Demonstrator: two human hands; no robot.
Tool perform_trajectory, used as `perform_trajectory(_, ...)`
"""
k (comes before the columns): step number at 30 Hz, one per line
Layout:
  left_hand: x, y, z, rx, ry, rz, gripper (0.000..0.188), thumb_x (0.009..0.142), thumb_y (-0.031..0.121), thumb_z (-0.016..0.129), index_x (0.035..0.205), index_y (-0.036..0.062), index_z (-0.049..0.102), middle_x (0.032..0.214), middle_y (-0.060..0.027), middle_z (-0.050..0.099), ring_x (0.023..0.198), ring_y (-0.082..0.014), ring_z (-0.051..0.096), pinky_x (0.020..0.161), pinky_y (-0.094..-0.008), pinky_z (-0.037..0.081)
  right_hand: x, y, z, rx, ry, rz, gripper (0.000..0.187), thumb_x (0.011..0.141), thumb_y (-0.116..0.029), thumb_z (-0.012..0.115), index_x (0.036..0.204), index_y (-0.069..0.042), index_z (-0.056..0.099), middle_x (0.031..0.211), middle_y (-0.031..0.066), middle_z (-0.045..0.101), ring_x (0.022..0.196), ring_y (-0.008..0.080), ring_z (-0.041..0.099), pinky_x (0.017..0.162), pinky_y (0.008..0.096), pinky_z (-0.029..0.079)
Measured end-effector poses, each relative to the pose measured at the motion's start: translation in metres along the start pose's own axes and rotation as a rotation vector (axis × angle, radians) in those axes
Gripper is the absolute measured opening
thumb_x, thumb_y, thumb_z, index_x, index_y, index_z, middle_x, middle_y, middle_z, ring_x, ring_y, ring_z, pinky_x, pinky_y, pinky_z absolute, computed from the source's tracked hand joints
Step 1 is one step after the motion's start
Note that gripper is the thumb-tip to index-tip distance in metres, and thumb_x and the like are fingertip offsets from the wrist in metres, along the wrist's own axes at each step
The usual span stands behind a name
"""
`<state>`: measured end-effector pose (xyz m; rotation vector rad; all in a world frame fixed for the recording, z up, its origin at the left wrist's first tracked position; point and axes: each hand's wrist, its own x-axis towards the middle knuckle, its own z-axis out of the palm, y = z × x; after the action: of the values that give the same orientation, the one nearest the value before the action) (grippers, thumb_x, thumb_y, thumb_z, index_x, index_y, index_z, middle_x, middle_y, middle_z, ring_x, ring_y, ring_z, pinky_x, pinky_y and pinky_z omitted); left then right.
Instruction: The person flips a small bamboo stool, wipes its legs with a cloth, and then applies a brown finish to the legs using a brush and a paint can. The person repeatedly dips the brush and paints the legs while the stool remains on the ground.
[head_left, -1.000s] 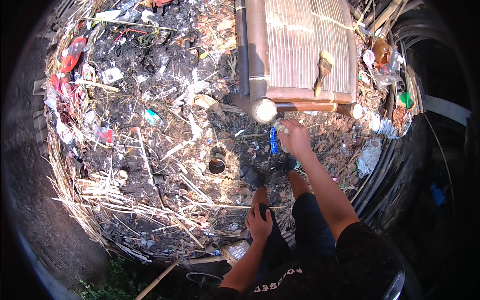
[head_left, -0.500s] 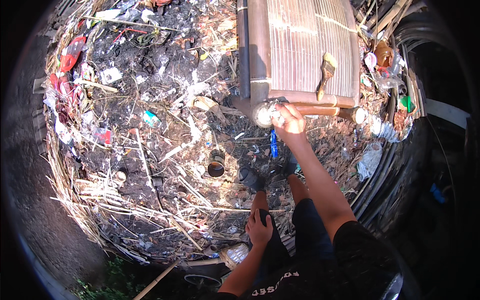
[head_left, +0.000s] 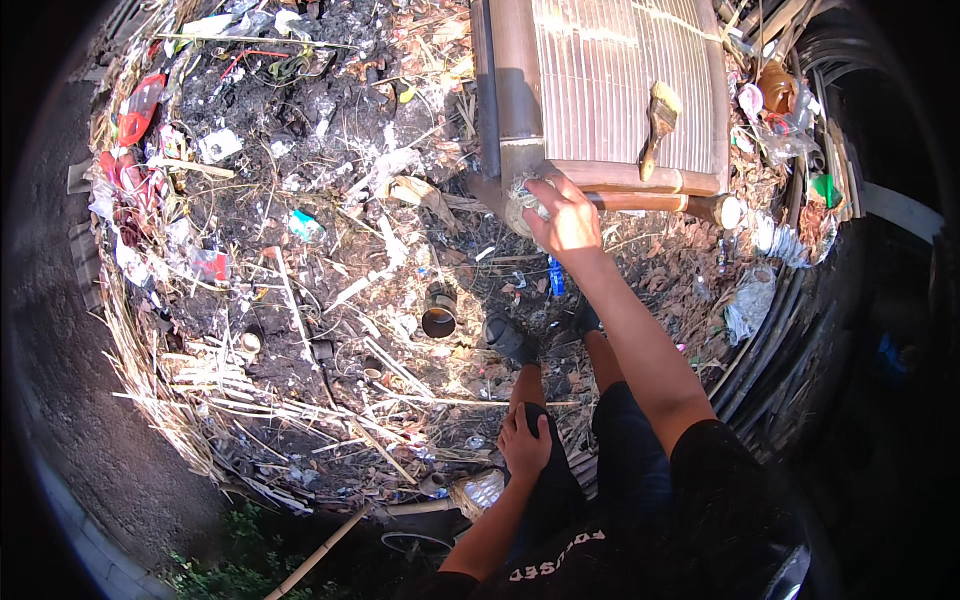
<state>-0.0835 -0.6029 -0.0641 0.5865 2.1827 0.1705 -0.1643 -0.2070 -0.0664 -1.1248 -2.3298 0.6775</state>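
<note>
A bamboo bench with a slatted top stands ahead, its near left corner ending in a thick round bamboo pole end. My right hand has its fingers curled round a pale crumpled wad pressed against that pole end; whether it is cloth or fibre I cannot tell. On the slats, close to the bench's near edge, lies a flat paintbrush with pale bristles and a wooden handle. My left hand rests on my left knee, fingers laid over it, holding nothing.
An upright bamboo tube with dark liquid inside stands on the littered ground, left of my shoe. A blue wrapper lies under my right forearm. Bamboo strips are scattered at the left, with long dark poles at the right.
My right hand has moved the wad up and left across the pole end, now near its upper rim. The view has shifted slightly. My left hand stays on the knee.
</note>
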Motion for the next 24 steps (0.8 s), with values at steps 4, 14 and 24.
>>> perform_trajectory(4, 0.004, 0.004, 0.003, -0.005, 0.040, -0.029, 0.059, 0.092, 0.047, 0.053, 0.138, 0.0103, 0.048, 0.130, -0.0193, 0.053, 0.121, -0.0387, 0.051, 0.101, -0.0531, 0.036, -0.042, 0.023, -0.004, 0.084, -0.023, 0.210, 0.035, 0.074, -0.010, 0.074, 0.108, -0.007, 0.068, 0.103, 0.0153, 0.066, 0.090, 0.0325, 0.068, 0.079, 0.0398, 0.055)
perform_trajectory(14, 0.001, -0.002, 0.005, -0.014, 0.047, -0.057, 0.060, 0.092, 0.049, 0.052, 0.138, 0.0115, 0.049, 0.128, -0.0197, 0.053, 0.117, -0.0391, 0.052, 0.099, -0.0529, 0.038, -0.040, -0.004, 0.005, 0.044, -0.074, 0.031, 0.036, 0.073, -0.011, 0.076, 0.108, -0.012, 0.069, 0.111, 0.0189, 0.064, 0.091, 0.0366, 0.068, 0.075, 0.0412, 0.057)
perform_trajectory(24, 0.001, -0.003, 0.006, -0.001, 0.033, -0.041, 0.061, 0.092, 0.050, 0.052, 0.139, 0.0119, 0.048, 0.130, -0.0209, 0.052, 0.119, -0.0403, 0.051, 0.101, -0.0528, 0.037, -0.041, -0.046, 0.014, 0.002, -0.309, 0.057, 0.036, 0.076, -0.015, 0.075, 0.111, -0.009, 0.066, 0.109, 0.0154, 0.064, 0.091, 0.0348, 0.068, 0.081, 0.0412, 0.057)
